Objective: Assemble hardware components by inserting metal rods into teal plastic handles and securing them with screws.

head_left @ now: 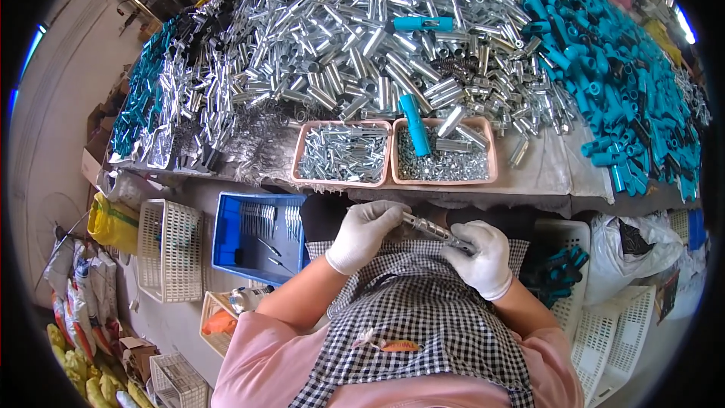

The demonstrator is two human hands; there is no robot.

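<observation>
Above my lap, both hands in white gloves grip a slim silver metal tube assembly, which slants down to the right. My left hand pinches its upper left end. Around its lower right end close the fingers of my right hand. Just beyond, at the table edge, a pink tray holds small metal pins. Beside it a second pink tray holds small screw-like pieces, with a teal plastic sleeve and silver tubes lying across it.
A big heap of silver tubes covers the table, with teal sleeves piled at right. A blue crate with thin metal rods stands at lower left, near a white basket. White crates and a white sack are at right.
</observation>
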